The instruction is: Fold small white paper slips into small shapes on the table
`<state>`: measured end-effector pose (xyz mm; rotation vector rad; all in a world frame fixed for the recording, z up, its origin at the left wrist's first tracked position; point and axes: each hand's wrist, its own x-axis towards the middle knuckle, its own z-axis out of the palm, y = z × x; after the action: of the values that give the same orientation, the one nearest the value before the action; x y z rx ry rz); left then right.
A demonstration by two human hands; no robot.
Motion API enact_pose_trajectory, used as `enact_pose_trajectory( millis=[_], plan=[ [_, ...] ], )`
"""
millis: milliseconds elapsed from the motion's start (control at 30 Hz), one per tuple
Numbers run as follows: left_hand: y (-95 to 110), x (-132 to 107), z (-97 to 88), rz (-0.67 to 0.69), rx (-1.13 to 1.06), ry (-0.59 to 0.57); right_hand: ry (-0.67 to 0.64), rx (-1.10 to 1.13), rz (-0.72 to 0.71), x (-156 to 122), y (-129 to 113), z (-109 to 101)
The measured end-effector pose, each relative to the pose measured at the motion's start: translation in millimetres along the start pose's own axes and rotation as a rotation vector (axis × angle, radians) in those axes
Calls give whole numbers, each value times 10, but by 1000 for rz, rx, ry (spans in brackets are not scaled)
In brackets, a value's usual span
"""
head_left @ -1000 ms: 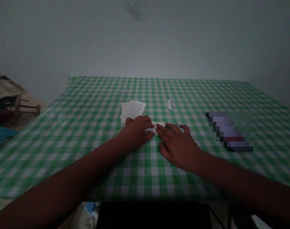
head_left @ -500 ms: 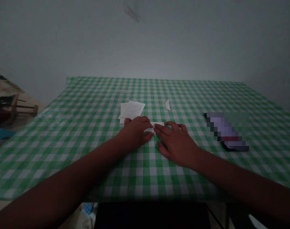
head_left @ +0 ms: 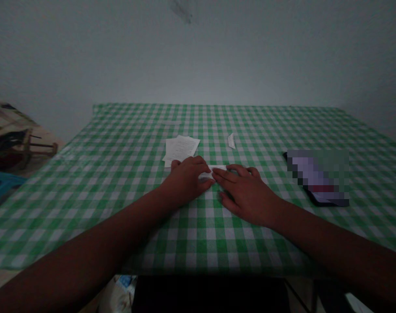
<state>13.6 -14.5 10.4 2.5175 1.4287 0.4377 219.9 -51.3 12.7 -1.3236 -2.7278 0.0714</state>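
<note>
A small folded piece of printed paper [head_left: 205, 175] lies on the checked cloth between my hands, partly covered by fingers. My left hand [head_left: 186, 179] is closed on its left part, thumb at the near edge and curled fingers above. Flat on the paper's right part rest the fingers of my right hand [head_left: 243, 187], stretched out, its thumb apart on the cloth. Just beyond my left hand is a loose stack of printed paper sheets [head_left: 182, 148]. Farther off, to the right of the stack, sits a small folded paper piece [head_left: 231, 141] with slanted ends.
A green and white checked tablecloth [head_left: 136, 143] covers the table up to the pale wall [head_left: 198, 61]. On the right lies a phone [head_left: 315, 178], its screen blurred out. At far left stand a wooden chair [head_left: 38, 141] and something blue [head_left: 5, 187].
The whole view has shifted slightly. Both hands stay at the folded paper in nearly the same pose, and the other things on the table keep their places.
</note>
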Motion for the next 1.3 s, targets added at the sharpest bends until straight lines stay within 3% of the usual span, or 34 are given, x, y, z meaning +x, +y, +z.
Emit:
enact_pose_trajectory(
  millis=[333, 700, 1000, 1300],
  plan=[
    [-3, -7, -91, -22, -99, -58, -23, 0, -6, -3, 28, -26],
    [-17, 2, 10, -26, -45, 21, -42, 2, -13, -6, 35, -20],
    [121, 47, 6, -67, 46, 36, -38, -2, -15, -2, 42, -6],
    [43, 27, -61, -72, -77, -11, -10, -36, 13, -13, 52, -7]
  ],
)
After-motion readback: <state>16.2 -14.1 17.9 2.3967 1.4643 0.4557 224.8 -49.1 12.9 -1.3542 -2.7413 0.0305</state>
